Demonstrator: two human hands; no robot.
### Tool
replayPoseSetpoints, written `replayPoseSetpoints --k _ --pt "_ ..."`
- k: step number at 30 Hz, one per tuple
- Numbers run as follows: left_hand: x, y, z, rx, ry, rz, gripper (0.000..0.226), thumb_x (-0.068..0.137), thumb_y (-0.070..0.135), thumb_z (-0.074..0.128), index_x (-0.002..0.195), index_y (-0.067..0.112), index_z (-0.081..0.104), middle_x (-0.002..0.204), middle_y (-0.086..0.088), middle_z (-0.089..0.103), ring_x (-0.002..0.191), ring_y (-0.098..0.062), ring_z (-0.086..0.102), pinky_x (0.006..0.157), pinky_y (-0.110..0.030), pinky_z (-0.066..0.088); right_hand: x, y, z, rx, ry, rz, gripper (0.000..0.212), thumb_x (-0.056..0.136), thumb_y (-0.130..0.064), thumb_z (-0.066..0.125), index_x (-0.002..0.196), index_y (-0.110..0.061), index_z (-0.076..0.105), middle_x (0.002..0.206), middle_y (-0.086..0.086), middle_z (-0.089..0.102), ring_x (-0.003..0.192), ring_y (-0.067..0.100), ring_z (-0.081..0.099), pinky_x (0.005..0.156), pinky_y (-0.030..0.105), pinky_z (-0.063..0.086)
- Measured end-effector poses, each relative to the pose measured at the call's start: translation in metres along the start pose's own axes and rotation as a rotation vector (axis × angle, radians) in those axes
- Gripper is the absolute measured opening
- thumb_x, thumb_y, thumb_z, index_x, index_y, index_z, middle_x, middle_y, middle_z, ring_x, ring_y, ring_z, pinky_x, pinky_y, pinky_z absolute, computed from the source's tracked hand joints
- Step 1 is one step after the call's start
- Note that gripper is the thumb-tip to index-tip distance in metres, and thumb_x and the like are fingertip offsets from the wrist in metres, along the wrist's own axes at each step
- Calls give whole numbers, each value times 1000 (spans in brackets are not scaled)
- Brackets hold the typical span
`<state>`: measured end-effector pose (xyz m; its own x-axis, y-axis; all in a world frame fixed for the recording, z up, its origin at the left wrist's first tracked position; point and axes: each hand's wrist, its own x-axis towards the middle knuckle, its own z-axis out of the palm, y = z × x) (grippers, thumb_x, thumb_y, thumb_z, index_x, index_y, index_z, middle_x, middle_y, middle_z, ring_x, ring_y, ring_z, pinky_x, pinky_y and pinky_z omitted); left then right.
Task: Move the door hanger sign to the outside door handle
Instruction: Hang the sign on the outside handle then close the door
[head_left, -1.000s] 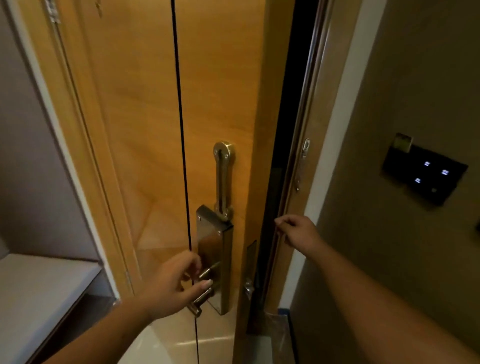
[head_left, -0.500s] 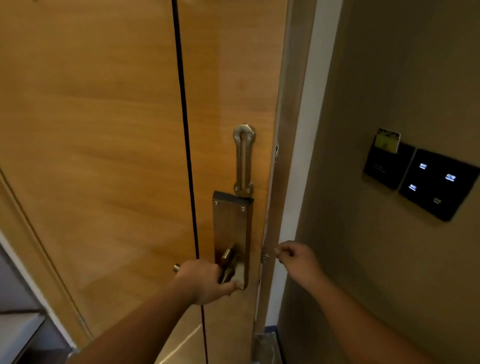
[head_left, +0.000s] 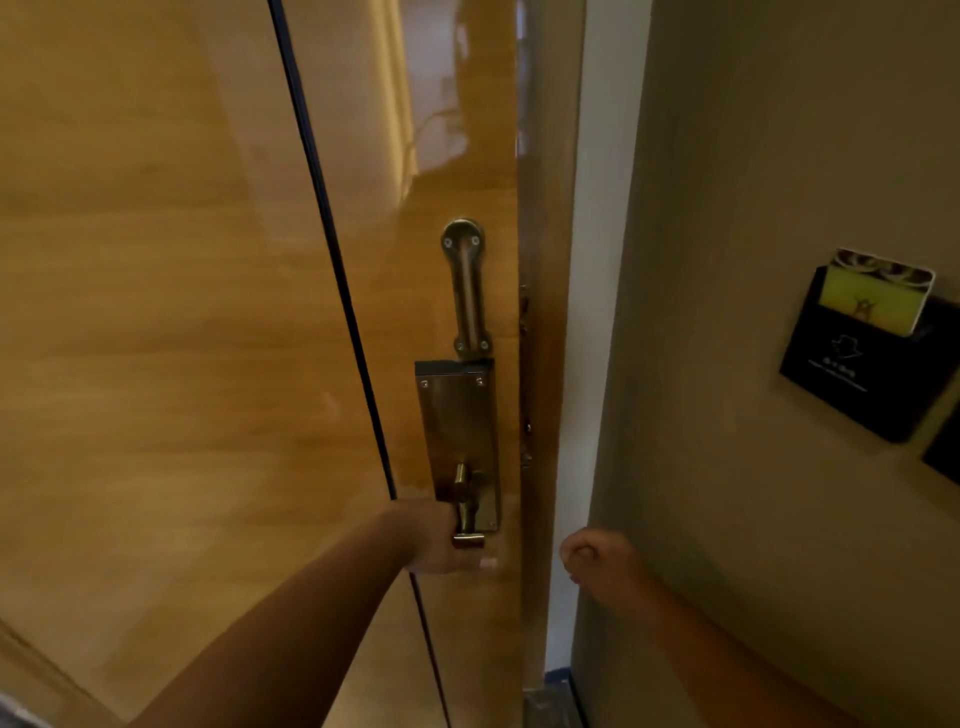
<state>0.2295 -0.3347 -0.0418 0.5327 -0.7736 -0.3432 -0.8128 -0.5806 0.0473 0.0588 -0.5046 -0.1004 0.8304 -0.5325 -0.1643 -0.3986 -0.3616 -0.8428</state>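
A wooden door (head_left: 208, 312) fills the left of the view and sits against its frame (head_left: 540, 364). My left hand (head_left: 441, 540) grips the brass inside door handle (head_left: 467, 519), which hangs below a metal lock plate (head_left: 460, 426). My right hand (head_left: 597, 561) is a closed fist beside the frame, apart from the door, with nothing visible in it. No door hanger sign is in view.
A brass swing guard bar (head_left: 467, 291) is mounted above the lock plate. On the grey wall to the right hangs a black key-card holder (head_left: 862, 353) with a yellow card in it, next to a dark switch panel (head_left: 943, 457).
The door has swung from ajar to closed against the frame. My left hand stayed on the handle, my right hand came off the door edge, and the view has moved closer.
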Motion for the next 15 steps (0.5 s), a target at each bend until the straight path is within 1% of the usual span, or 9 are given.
replayPoseSetpoints --k 1,3,4,5,7,9,11,13,15 --pt "9 -4 -6 -12 -25 5 79 70 82 44 111 15 57 110 -11 63 94 -24 58 73 -33 42 1 3 -3 -7 -31 11 26 91 -13 54 70 -27 59 71 -4 59 73 15 60 72 30 56" --pt "26 -12 -11 -110 0 23 60 76 73 49 97 18 56 95 -6 60 82 -19 56 69 -32 42 4 9 -9 9 -80 49 18 90 -14 58 77 -26 61 74 -8 61 67 5 60 56 12 52" --pt "33 -13 -8 -220 33 34 51 79 67 52 95 19 56 92 -2 59 80 -17 56 68 -31 43 6 13 -13 31 -88 75 18 89 -12 59 77 -25 62 75 -8 62 65 3 60 49 8 48" --pt "40 -13 -1 -372 75 26 43 82 62 55 95 21 57 89 1 60 80 -15 57 67 -30 44 8 18 -15 42 -76 102 20 88 -11 60 75 -25 62 73 -8 62 63 2 59 47 7 45" --pt "53 -12 17 -666 172 -36 27 84 53 59 86 27 59 83 3 63 76 -11 60 63 -25 46 14 29 -19 25 -23 117 27 87 -12 60 65 -28 62 67 -6 63 59 3 57 53 13 45" --pt "68 -14 27 -810 230 -41 21 84 46 63 78 27 61 73 6 65 67 -6 61 55 -18 45 16 31 -29 97 -6 142 30 81 -7 64 56 -21 65 59 -3 61 54 7 55 56 23 44" --pt "82 -19 27 -882 225 -24 17 86 31 65 70 27 61 58 8 61 53 -1 59 45 -11 39 20 32 -41 204 5 189 19 71 -6 65 54 -14 67 54 -1 58 51 11 53 50 25 43" --pt "93 -25 23 -884 219 -10 23 87 17 62 67 27 58 56 9 56 45 5 55 41 -7 36 31 32 -48 251 7 199 19 77 3 62 63 -10 65 60 7 57 56 17 53 51 25 43" --pt "103 -29 21 -892 225 -17 24 88 14 60 67 26 57 57 8 54 41 7 52 39 -8 35 45 24 -51 285 31 173 24 83 13 55 68 -4 63 63 13 55 51 16 54 46 24 43"
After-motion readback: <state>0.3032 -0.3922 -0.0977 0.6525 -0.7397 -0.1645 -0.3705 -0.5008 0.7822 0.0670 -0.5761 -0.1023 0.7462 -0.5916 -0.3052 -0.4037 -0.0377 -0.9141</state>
